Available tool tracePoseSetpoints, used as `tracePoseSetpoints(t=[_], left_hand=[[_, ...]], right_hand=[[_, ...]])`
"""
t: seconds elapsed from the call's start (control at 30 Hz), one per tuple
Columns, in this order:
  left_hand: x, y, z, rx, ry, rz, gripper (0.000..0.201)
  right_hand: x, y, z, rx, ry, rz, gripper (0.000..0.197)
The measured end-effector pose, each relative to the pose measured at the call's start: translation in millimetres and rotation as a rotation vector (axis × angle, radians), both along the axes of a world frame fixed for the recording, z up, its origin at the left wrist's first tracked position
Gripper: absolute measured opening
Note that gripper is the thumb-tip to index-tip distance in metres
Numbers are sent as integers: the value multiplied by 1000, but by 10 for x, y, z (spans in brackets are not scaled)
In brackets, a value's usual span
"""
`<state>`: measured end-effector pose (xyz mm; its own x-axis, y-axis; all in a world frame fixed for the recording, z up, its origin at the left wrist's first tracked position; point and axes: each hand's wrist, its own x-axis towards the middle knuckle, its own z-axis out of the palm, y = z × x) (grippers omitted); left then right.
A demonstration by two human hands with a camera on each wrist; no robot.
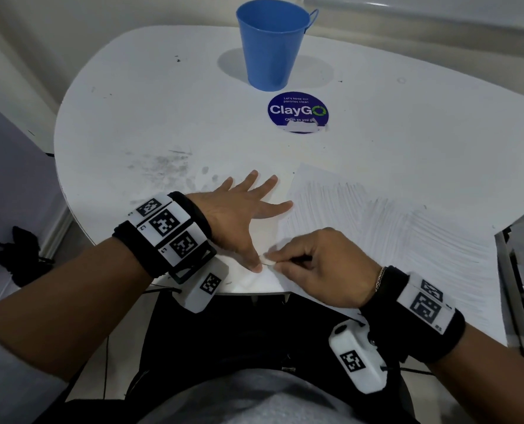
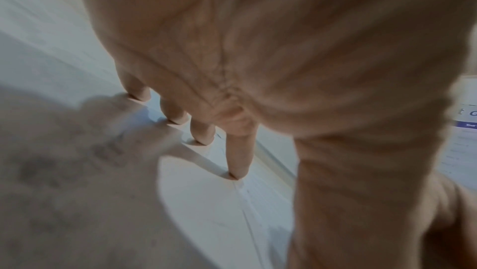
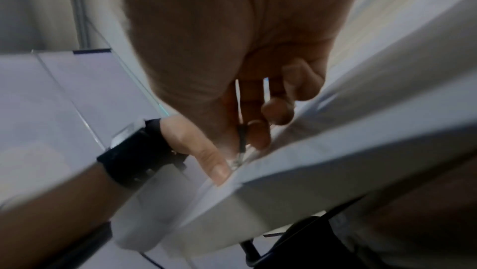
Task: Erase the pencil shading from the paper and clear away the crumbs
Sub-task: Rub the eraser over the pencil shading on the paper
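left hand [image 1: 242,215] flat, fingers spread on the paper [image 1: 392,228]; right hand [image 1: 318,264] pinches a white eraser [image 1: 269,259] — beside the left thumb

Tabletop [image 1: 132,117]: bucket [image 1: 269,44] at far centre, round sticker [image 1: 297,110] just before it, paper [image 1: 392,234] over the near right edge, left hand [image 1: 239,221] flat at paper's left margin, right hand [image 1: 318,264] on paper, its fingers touching the left thumb.
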<state>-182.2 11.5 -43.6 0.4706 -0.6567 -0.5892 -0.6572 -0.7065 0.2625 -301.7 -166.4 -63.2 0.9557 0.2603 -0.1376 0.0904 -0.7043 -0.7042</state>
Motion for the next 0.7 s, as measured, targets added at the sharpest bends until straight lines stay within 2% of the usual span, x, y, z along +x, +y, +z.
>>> tracePoseSetpoints(t=[0.13, 0.27, 0.43, 0.63, 0.7], left_hand=[[2, 1, 16, 3, -2, 5, 120], [3, 3, 17, 8, -1, 3, 119], [14, 18, -4, -1, -5, -17, 117], [33, 39, -80, -148, 7, 36, 101], [50, 32, -83, -132, 14, 30, 100]], right_hand=[[55, -63, -13, -37, -86, -149, 19], [8, -72, -16, -22, -44, -87, 20], [13, -104, -74, -45, -152, -225, 18], [-29, -57, -3, 99, 78, -89, 20], [13, -85, 7, 155, 110, -129, 21]])
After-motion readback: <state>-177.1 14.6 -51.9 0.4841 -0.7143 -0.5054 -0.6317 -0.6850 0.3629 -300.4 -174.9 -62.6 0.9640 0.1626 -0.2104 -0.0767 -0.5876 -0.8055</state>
